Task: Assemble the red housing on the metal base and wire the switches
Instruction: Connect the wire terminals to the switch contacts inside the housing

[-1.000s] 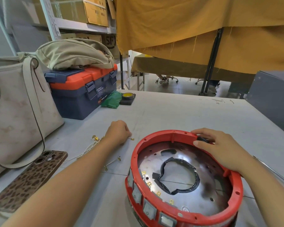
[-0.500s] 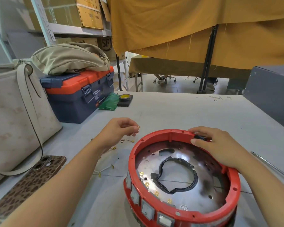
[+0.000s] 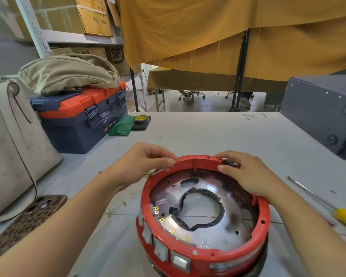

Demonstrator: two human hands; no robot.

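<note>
A round red housing sits on a shiny metal base with a large hole edged in black tape. Several square switches line its near wall, with brass terminals inside. My left hand pinches the brass terminal of a thin white wire at the housing's far left rim. More loose wire ends trail below that hand on the table. My right hand rests over the far right rim, thumb and forefinger holding a small black part.
A leopard-print phone lies at the front left beside a cream bag. A blue and orange toolbox stands behind, with a green bag and tape roll. A yellow-handled screwdriver and a grey box are on the right.
My left hand has lifted a wire end off the table and carried it right to the housing's far rim. My right hand has stayed on the rim.
</note>
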